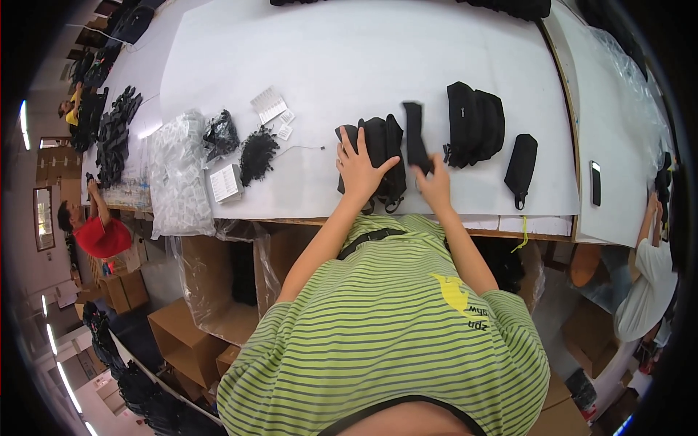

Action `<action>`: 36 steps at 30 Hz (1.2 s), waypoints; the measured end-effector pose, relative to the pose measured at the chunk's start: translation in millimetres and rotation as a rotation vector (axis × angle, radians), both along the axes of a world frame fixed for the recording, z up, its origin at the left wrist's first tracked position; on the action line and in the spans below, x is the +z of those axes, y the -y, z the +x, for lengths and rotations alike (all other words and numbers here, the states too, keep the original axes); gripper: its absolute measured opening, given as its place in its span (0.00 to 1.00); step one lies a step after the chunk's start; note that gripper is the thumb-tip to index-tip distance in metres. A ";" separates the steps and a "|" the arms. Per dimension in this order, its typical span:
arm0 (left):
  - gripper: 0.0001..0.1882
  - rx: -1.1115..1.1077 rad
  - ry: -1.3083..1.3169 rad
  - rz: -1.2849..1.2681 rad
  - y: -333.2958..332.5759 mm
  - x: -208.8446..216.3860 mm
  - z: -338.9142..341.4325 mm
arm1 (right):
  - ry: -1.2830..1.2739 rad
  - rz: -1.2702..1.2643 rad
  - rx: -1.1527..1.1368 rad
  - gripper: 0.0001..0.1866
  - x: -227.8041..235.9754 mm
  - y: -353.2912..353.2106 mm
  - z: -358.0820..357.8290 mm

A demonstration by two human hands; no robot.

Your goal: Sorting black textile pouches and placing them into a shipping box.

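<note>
My left hand lies with spread fingers on a row of black fabric pouches standing side by side near the table's front edge. Just right of them, a slim black pouch is gripped at its near end by my right hand, slightly blurred. Farther right stands a group of black pouches pressed together. A lone black pouch with a small loop at its near end lies beyond that group.
Left on the white table are a bag of small white packets, loose black bits, a bagged black bundle and white cards. A phone lies far right. Cardboard boxes stand below. People work at both sides.
</note>
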State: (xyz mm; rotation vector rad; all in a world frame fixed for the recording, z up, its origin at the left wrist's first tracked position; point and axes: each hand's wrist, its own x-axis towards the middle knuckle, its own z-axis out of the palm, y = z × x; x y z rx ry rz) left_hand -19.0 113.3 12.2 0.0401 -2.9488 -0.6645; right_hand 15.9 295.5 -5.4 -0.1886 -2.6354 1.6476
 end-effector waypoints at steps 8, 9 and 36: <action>0.64 -0.060 0.102 -0.114 -16.8 26.0 -3.1 | 0.032 0.138 0.261 0.27 19.8 -8.3 18.7; 0.64 -0.064 0.098 -0.111 -17.8 25.1 -3.8 | 0.007 0.257 0.336 0.27 21.2 -16.8 14.5; 0.61 -0.082 0.104 -0.098 -14.3 13.4 1.6 | 0.523 0.058 0.031 0.30 -15.0 -24.6 -2.4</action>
